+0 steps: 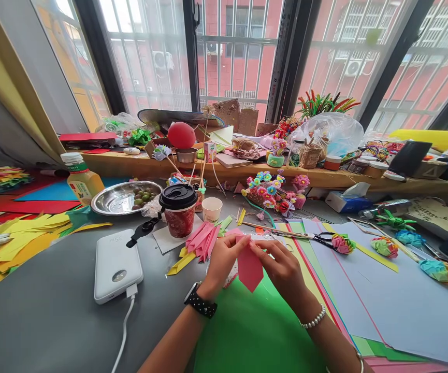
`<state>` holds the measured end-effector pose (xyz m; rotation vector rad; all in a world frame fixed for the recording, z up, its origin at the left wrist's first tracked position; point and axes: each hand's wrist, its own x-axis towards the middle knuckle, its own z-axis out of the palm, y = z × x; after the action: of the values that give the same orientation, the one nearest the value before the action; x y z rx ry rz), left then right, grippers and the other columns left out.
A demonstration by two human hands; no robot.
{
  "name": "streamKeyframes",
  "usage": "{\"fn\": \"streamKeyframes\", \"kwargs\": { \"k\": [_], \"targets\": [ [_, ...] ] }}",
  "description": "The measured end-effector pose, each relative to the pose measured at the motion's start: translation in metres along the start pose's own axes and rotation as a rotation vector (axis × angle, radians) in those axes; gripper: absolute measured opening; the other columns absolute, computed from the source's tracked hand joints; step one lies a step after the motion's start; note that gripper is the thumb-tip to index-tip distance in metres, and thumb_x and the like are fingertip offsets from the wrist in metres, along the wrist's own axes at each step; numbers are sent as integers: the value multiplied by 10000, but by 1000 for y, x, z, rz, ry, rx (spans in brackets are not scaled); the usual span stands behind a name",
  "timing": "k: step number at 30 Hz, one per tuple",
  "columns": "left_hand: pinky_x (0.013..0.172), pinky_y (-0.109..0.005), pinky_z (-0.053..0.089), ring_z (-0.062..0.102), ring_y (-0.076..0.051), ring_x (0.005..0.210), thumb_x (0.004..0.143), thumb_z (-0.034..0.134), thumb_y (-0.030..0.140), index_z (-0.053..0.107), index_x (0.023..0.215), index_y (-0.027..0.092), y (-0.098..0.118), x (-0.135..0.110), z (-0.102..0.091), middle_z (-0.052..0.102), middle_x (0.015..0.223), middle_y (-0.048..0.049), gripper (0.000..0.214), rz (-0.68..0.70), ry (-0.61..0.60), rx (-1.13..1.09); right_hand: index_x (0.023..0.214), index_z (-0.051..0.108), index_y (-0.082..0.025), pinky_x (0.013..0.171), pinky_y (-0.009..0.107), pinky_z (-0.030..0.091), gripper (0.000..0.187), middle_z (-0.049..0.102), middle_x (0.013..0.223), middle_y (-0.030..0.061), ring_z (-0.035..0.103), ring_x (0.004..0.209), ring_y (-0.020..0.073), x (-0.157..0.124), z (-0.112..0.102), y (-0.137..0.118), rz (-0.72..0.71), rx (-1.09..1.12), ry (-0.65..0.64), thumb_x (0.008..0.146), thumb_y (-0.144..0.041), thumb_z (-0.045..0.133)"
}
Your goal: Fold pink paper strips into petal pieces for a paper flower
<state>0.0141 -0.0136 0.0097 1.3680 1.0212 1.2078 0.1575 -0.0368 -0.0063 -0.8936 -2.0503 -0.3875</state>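
Note:
A pink piece of paper (250,269) with a pointed lower end hangs between my two hands, above a green sheet (255,326). My left hand (224,259) pinches its top edge from the left. From the right, my right hand (280,261) closes its thumb and fingers on the same top edge. Just left of my left hand lies a pile of folded pink strips (203,240), with a yellow folded strip (181,261) beside it. Right of my right hand rest black-handled scissors (322,238) and a folded paper flower (342,243).
A red cup with a black lid (179,220), a white paper cup (212,209) and a metal plate (107,199) of green fruit stand behind on the left. A white power bank (118,264) trails a cable. Stacked paper sheets (414,305) cover the right side. Crafts crowd the windowsill (138,165).

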Motion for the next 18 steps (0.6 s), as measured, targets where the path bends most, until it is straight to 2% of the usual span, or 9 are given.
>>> {"fn": "streamKeyframes", "kwargs": {
  "k": [3, 6, 10, 14, 18],
  "targets": [
    [552, -226, 366, 496, -142, 631, 648, 566, 400, 616, 662, 112, 2, 0, -1, 569, 636, -31, 292, 4, -4, -22, 980, 584, -209, 698, 312, 474, 235, 605, 874, 65, 543, 811, 174, 6, -3, -3, 150, 144, 7, 776, -138, 492],
    [559, -224, 366, 504, -146, 645, 645, 572, 393, 634, 686, 115, 5, -1, -1, 591, 653, -33, 288, 1, -9, -14, 866, 615, -199, 668, 310, 476, 149, 604, 832, 63, 552, 790, 176, 12, -8, -5, 393, 319, 28, 776, -234, 501],
    [552, -226, 351, 491, -142, 626, 664, 549, 403, 640, 655, 113, 6, -1, -1, 597, 642, -43, 304, -1, -30, 31, 740, 632, -176, 564, 271, 471, 203, 633, 741, 53, 576, 693, 173, 16, -10, -4, 674, 545, -56, 750, -340, 514],
    [517, -218, 317, 460, -121, 570, 661, 546, 410, 628, 592, 111, 7, -1, -1, 572, 588, -32, 317, -37, -74, 41, 712, 657, -157, 596, 268, 456, 261, 659, 707, 47, 585, 667, 174, 15, -8, 1, 843, 713, -199, 706, -393, 546],
    [474, -211, 275, 419, -103, 517, 640, 557, 424, 616, 563, 111, 6, 0, -2, 524, 525, -10, 328, -75, -93, 58, 674, 658, -136, 571, 249, 435, 294, 639, 635, 38, 563, 617, 155, 14, -7, 4, 941, 815, -252, 674, -415, 566]
  ]
}}
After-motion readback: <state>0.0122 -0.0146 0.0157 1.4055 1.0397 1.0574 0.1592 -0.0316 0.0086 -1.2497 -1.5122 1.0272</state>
